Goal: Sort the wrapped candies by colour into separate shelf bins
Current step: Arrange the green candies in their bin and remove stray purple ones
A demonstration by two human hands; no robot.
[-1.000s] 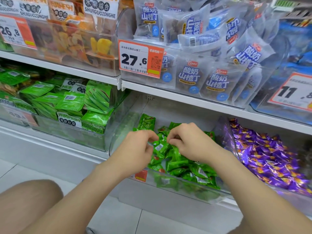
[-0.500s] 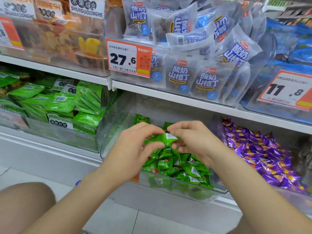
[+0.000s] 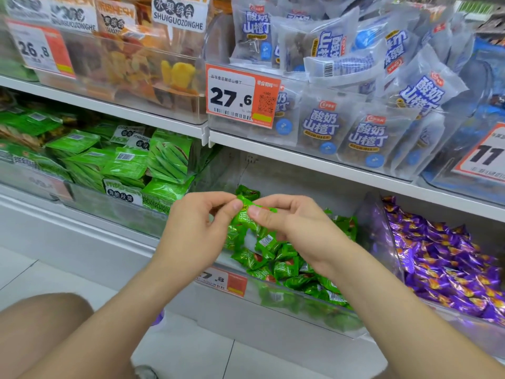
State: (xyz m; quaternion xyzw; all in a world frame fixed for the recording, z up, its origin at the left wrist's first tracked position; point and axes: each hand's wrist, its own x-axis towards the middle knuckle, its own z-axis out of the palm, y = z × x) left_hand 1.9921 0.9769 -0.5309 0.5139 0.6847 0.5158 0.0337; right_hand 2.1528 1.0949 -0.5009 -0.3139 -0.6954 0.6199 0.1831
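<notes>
1. Green candy [image 3: 247,214]: a single wrapped piece is held up between the person's two hands, just above the pile of green candies [image 3: 287,266] on the lower shelf.
2. The left hand [image 3: 196,231] pinches the left end of the wrapper between thumb and forefinger. Its other fingers are curled loosely underneath.
3. The right hand [image 3: 297,228] pinches the other end the same way, thumb against forefinger, with the remaining fingers folded in towards the palm.
4. The pile lies in a clear bin [image 3: 289,303]. An orange-and-white price tag [image 3: 224,280] on the bin's front is partly hidden behind the left wrist.
5. Just to the right, a second clear bin [image 3: 377,222] holds purple candies [image 3: 451,263]. Its see-through side wall stands between the two colours.
6. To the left on the same shelf level, flat green snack packets [image 3: 123,162] are stacked in another bin.
7. On the shelf above, pale packets with blue print [image 3: 355,127] fill a bin behind a tag reading 27.6 [image 3: 241,97].
8. A bare knee [image 3: 41,329] shows at the lower left, over a pale tiled floor [image 3: 185,356].
</notes>
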